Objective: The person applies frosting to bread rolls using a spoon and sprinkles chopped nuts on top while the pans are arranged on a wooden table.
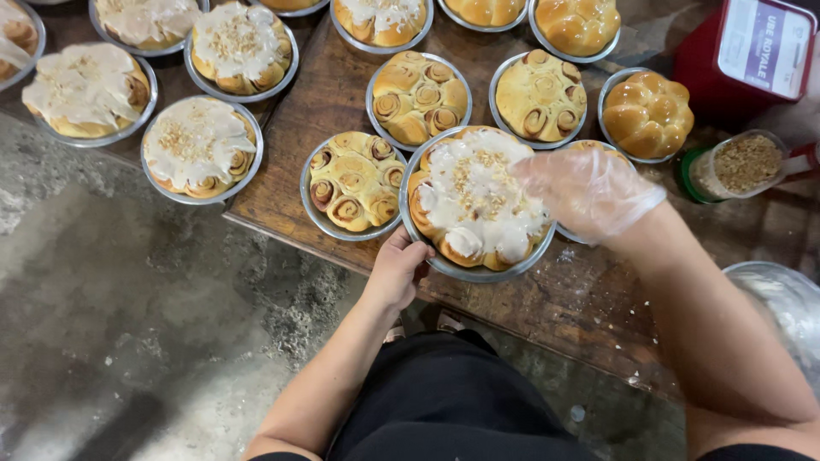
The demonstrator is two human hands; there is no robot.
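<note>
**Two hands on one iced pan of rolls**

Both hands work at the iced roll pan [475, 205], a round metal pan of cinnamon rolls covered in white icing and scattered with chopped nuts, standing at the near edge of the wooden desk [299, 145]. The left hand [398, 269], bare, grips the pan's near rim, with the fingers curled under the edge. The right hand [585, 189], in a thin clear plastic glove, hovers over the far right part of the icing, fingers bunched and pointing down; whether it holds anything between them cannot be told.

Just left of this pan sits a plain roll pan [354, 182], un-iced, its rim touching or nearly touching. Behind are two more un-iced pans [418, 96], and further left several iced pans [202, 145] topped with nuts. To the right, a braided bun [647, 114] lies in its own pan, and near it a clear cup of chopped nuts [741, 163] lies tilted beside a red container [741, 51].
</note>
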